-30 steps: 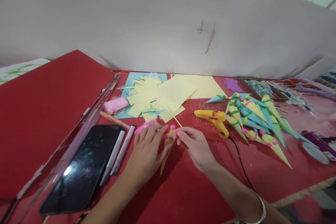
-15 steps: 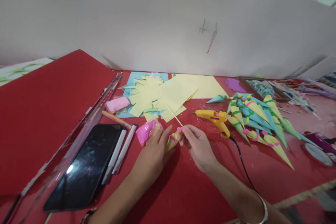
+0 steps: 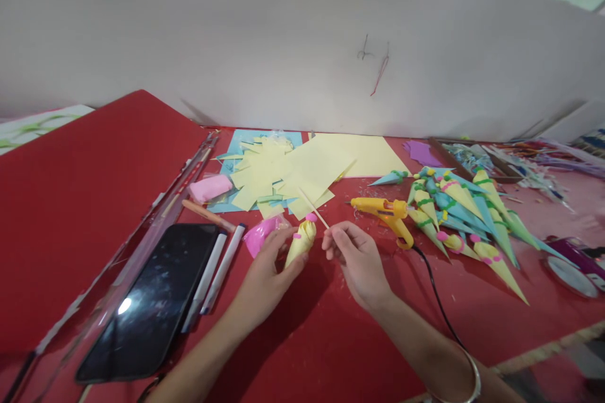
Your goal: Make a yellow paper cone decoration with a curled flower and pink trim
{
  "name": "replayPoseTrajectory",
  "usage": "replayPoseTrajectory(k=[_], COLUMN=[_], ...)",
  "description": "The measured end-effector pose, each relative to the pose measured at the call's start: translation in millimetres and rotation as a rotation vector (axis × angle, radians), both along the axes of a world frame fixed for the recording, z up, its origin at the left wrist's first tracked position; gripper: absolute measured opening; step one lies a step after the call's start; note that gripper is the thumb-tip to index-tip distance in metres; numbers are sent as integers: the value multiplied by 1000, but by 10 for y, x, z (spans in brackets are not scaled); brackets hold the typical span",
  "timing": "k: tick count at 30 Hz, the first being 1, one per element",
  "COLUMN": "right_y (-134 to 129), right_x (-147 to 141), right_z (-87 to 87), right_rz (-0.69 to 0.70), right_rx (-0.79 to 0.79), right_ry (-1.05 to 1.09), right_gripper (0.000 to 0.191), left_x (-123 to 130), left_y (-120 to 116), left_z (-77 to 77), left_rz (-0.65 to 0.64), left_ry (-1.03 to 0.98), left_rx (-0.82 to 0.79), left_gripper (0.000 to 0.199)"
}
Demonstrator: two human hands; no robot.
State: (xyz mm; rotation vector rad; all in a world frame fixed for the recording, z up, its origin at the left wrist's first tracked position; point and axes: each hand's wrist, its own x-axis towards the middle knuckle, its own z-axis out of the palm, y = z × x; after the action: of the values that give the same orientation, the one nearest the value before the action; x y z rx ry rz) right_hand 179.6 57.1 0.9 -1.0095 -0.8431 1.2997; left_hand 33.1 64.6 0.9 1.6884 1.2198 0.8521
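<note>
A small yellow paper cone with a pink ball on its tip and pink clay on its side is gripped between the thumb and fingers of my left hand. Just right of it, my right hand pinches a thin pale stick, which points up and to the left over the yellow paper. The stick and the cone are apart. Behind my left fingers lies a bag of bright pink clay, partly covered by them.
A yellow glue gun with a black cord lies to the right, beside a pile of decorated cones. Yellow sheets lie at the back. A black phone and white markers are on the left.
My left hand has turned, so the cone now shows its pink-tipped top. My right fingers have come away from the cone, and the pink ball now sits on it.
</note>
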Motion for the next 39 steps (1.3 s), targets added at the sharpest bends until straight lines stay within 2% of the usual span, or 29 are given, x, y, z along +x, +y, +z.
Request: replayPoseTrajectory(k=[4, 8, 14, 18, 20, 22, 27, 31, 35, 39], right_y=[5, 5, 0, -2, -8, -15, -24, -20, -20, -26], right_x=[1, -11, 5, 4, -7, -20, -21, -7, -13, -19], right_z=[-13, -4, -2, 6, 25, 44, 48, 40, 54, 55], right_rz=[-27, 14, 26, 9, 25, 49, 42, -2, -13, -26], right_rx=[16, 15, 21, 35, 33, 37, 72, 78, 50, 84], right_ry=[-55, -64, -107, -187, -202, -203, -179, -174, -170, -167], right_gripper=[6, 11, 14, 7, 5, 8, 9, 6, 11, 11], left_x=[6, 16, 14, 7, 14, 24, 24, -11, -36, -26], left_y=[-13, -31, -23, -17, -22, -30, -42, -35, -20, -11], left_z=[65, 88, 49, -17, -25, 1, 105, 52, -28, 7], left_rz=[-32, 1, 85, 0, -26, -33, -19, -32, -31, -17], left_ry=[-115, -119, -21, 94, 109, 60, -168, -306, -431, -514], left_rx=[-149, -207, -117, 71, 106, 40, -243, -391, -496, -488], left_gripper=[34, 34, 33, 37, 36, 34, 31, 28, 30, 32])
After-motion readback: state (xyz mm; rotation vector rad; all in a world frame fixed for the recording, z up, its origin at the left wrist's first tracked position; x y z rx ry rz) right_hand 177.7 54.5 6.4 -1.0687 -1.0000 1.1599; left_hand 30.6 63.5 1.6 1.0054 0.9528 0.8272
